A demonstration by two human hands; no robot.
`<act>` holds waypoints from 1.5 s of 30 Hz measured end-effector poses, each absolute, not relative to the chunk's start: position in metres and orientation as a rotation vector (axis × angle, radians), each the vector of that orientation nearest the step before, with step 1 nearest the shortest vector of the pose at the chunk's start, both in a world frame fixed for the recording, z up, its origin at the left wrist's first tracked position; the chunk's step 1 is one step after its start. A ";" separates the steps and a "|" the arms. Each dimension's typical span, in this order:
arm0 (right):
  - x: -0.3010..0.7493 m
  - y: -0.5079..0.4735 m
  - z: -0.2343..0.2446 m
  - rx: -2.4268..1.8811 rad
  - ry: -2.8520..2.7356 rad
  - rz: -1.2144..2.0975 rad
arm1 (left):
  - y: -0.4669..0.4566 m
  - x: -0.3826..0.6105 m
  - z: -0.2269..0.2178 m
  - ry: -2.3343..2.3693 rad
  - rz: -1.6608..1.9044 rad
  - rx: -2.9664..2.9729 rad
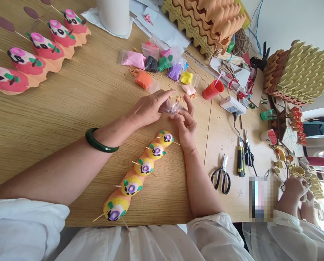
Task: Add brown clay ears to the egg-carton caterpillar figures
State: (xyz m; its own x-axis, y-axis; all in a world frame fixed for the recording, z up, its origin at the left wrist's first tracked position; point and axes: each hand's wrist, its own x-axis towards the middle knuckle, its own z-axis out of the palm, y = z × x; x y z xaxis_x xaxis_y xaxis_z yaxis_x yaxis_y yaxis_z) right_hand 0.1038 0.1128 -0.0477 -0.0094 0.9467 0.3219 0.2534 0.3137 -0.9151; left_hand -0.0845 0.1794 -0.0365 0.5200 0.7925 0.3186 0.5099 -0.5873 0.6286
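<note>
Both my hands meet over the wooden table (69, 105), holding a small clear plastic bag (173, 107) between them. My left hand (148, 108), with a green bangle (99, 142) on the wrist, pinches the bag from the left. The fingers of my right hand (187, 123) curl onto the bag from the right. What is inside the bag I cannot make out. Just below my hands lies a yellow-orange caterpillar-like craft (140, 174) of several segments with purple-and-white flowers, green bits and toothpicks.
Small bags of coloured clay (162, 65) lie beyond my hands, beside a red cup (212, 90). Pink painted crafts (39, 47) line the far left. Scissors (221, 175), a utility knife (241, 159), a power strip (232, 105) and stacked egg cartons (300, 72) are to the right. Another person's hands (298, 190) work at lower right.
</note>
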 end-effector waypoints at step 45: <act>0.096 0.107 -0.040 -1.205 -1.715 0.277 | 0.174 -0.073 -0.037 1.053 1.002 2.311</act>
State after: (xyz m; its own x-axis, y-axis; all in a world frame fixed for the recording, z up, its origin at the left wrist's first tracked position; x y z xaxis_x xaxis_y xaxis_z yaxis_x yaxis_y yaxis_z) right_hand 0.0957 0.1075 -0.0398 -0.0246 0.8135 0.5810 0.5889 0.4814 -0.6491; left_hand -0.0730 0.1738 -0.0367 0.4566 0.7724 0.4414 0.4792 -0.6316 0.6095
